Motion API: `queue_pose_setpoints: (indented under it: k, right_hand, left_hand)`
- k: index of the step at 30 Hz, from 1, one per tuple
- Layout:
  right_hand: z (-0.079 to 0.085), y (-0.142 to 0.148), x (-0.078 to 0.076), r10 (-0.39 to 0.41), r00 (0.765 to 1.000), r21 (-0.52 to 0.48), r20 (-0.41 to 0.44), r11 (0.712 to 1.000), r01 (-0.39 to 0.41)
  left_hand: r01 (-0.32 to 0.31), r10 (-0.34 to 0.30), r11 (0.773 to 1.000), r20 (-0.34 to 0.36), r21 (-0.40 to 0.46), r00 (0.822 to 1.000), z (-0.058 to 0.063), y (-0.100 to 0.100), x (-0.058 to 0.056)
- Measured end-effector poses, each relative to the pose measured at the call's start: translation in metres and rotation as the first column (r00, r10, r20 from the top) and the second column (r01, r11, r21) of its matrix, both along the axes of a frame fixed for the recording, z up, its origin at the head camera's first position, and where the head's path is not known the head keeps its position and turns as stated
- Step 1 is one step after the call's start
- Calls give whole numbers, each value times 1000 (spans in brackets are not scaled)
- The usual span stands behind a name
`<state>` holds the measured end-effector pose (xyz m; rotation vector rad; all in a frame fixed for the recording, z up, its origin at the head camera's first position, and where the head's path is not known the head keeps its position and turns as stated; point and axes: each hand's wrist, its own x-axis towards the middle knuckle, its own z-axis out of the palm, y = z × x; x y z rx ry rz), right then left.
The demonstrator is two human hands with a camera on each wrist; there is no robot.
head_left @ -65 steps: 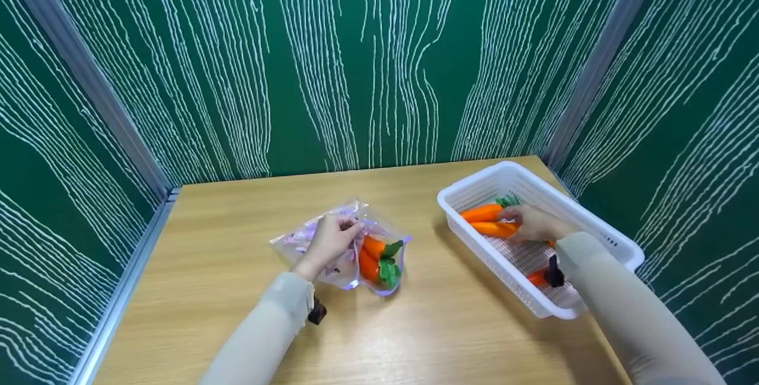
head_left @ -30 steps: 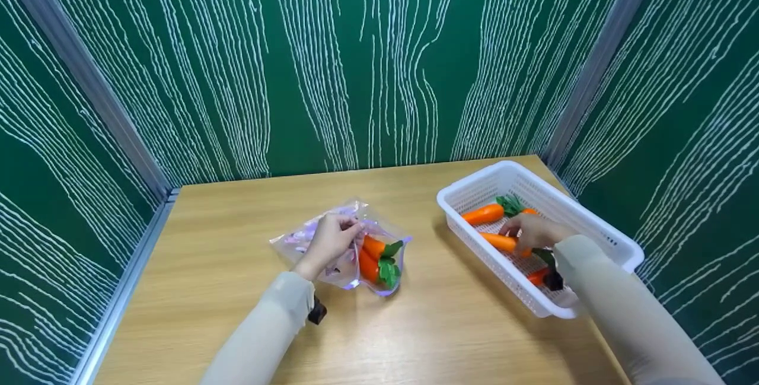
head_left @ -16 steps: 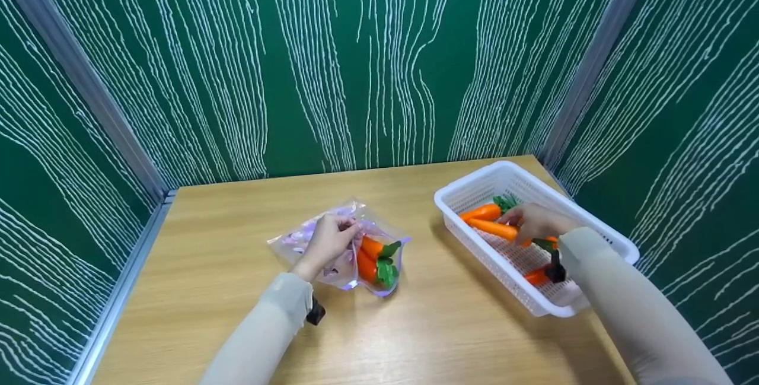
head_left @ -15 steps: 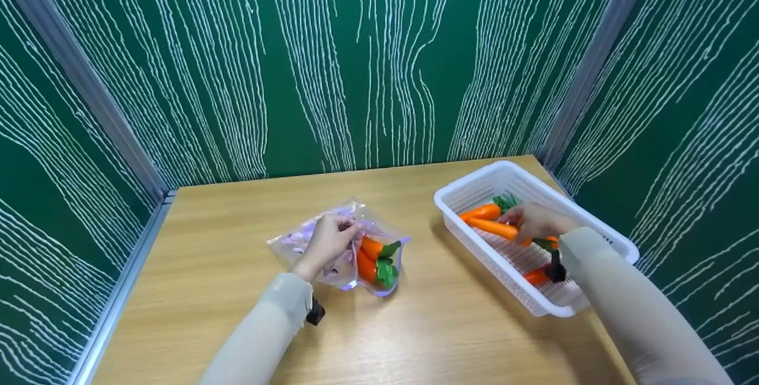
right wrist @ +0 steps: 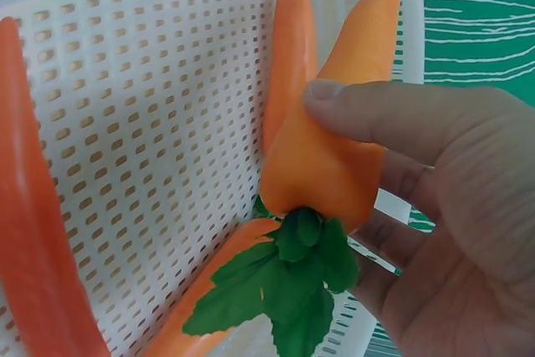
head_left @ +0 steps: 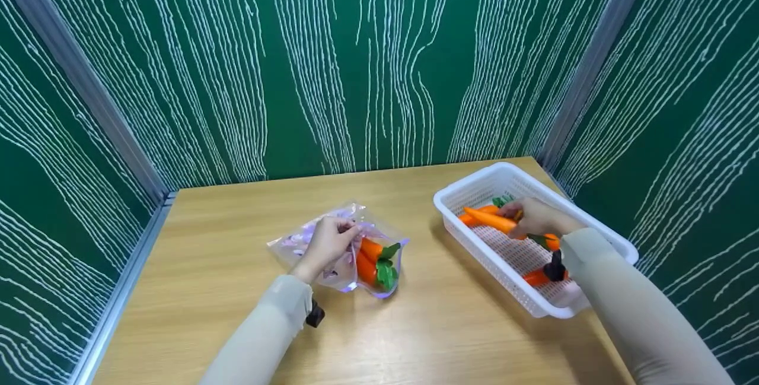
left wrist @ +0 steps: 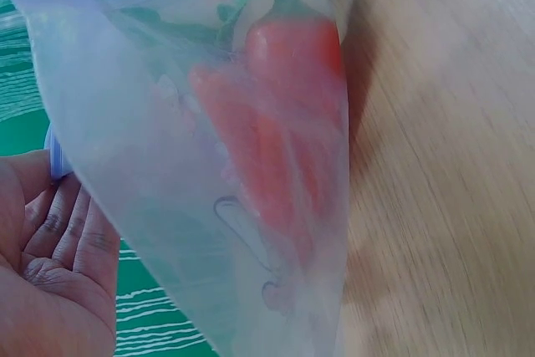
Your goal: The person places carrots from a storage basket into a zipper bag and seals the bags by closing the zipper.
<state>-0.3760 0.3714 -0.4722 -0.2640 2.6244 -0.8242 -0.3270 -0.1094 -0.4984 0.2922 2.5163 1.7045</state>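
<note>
My left hand (head_left: 329, 242) pinches the edge of a clear zip bag (left wrist: 150, 198) with lilac trim, lying on the table. Through its plastic show a red pepper (left wrist: 292, 52) with a green stem and another reddish-orange vegetable, green leaves beside them. On the right, my right hand (head_left: 536, 218) holds an orange carrot (right wrist: 334, 152) with green leaves, thumb on one side and fingers behind. The carrot is within the white basket (head_left: 486, 261), over its perforated floor. Beneath and beside it lie more orange carrots (right wrist: 288, 56) and a long red vegetable (right wrist: 29, 206).
The wooden table (head_left: 219, 254) carries the bag at its middle and the basket along its right side. Green panels (head_left: 296, 76) with white lines rise behind and at both sides, joined by grey metal posts (head_left: 584, 70).
My right hand has lifted the carrot a little, its tip now overlapping the carrot behind it. My left hand and the bag have stayed in place.
</note>
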Motion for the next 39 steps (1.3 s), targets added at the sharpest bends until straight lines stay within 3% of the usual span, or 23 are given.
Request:
queue_pose_setpoints:
  k: [21, 33, 39]
  right_hand:
    - [15, -14, 7, 17, 998, -19, -63, 1000, -18]
    - [23, -26, 12, 57, 989, -26, -135, 998, -61]
    - [28, -35, 19, 77, 986, -41, -150, 996, -84]
  left_hand:
    - [0, 0, 1000, 6, -11, 1000, 1, 0, 1]
    - [13, -13, 1000, -59, -10, 998, 0, 2, -1]
    - [7, -7, 1000, -33, -6, 999, 0, 1, -1]
